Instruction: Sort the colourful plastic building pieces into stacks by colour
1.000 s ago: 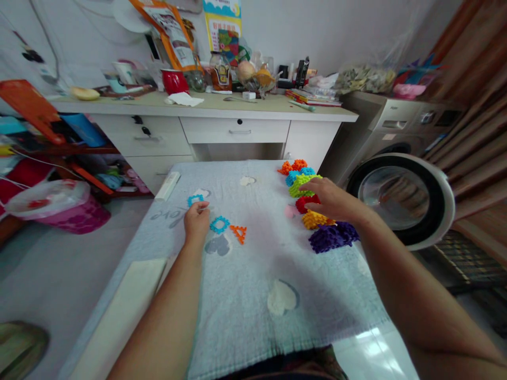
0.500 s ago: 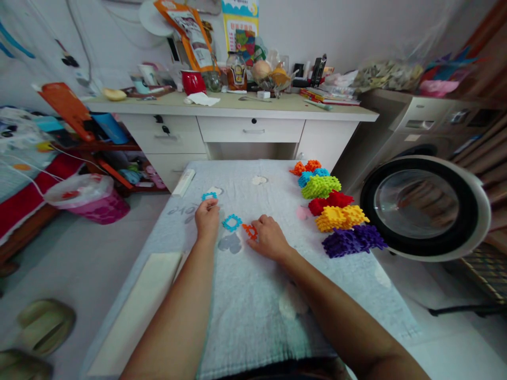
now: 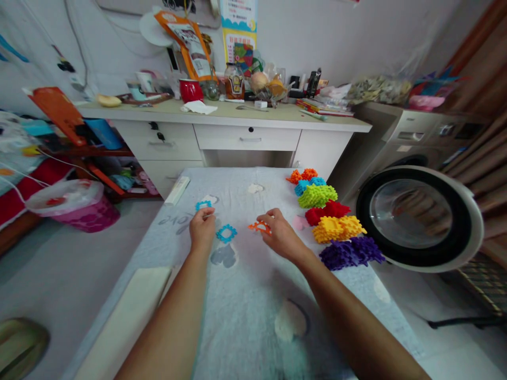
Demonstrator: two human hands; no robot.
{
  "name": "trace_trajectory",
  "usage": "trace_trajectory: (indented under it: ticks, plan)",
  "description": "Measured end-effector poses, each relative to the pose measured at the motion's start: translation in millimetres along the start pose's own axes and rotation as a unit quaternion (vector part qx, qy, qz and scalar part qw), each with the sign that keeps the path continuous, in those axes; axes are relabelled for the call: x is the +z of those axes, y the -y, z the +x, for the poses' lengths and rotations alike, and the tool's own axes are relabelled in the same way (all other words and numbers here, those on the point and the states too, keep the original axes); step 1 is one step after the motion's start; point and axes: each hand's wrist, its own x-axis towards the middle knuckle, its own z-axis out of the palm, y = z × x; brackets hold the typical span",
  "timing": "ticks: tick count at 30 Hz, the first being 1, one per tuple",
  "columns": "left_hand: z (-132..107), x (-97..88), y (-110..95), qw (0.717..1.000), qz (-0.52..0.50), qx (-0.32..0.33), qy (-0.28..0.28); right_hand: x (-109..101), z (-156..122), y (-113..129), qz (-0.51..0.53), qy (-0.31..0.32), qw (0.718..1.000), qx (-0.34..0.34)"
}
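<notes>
My left hand (image 3: 203,231) is closed in a pinch at the near edge of a blue square interlocking frame piece (image 3: 203,205) with a notched outline. A second blue frame piece (image 3: 226,234) lies flat on the cloth, just right of that hand. In the fingers of my right hand (image 3: 280,235) is an orange frame piece (image 3: 259,227) of the same kind, tilted and apparently a little above the cloth. The fingers partly cover it.
Along the table's right side sit piles of orange (image 3: 302,176), blue (image 3: 309,185), green (image 3: 317,196), red (image 3: 327,211), yellow (image 3: 339,228) and purple pieces (image 3: 351,253). A white box (image 3: 177,190) lies far left. An open washer door (image 3: 414,219) stands at right.
My right hand has lifted and tilted the orange piece, moving it slightly right, away from the lying blue piece. My left hand stays by its blue piece. The camera view has shifted slightly.
</notes>
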Motion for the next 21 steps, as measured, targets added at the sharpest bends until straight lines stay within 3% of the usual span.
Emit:
trace_trajectory:
  ticks: [6, 10, 15, 21]
  plan:
    - [0, -0.5, 3, 1.000, 0.004, 0.002, 0.003, -96, 37, -17, -0.105, -0.003, 0.994, -0.042]
    - [1, 0.0, 5, 1.000, -0.005, 0.001, 0.000, -143, 75, -57, -0.171, -0.043, 0.983, 0.055]
    - [-3, 0.2, -2, 1.000, -0.004, -0.002, 0.000, -169, 121, -126, -0.237, -0.084, 0.949, 0.189]
    - [-7, -1.4, -7, 0.999, 0.031, 0.013, 0.000, -166, 151, -185, -0.213, -0.075, 0.934, 0.277]
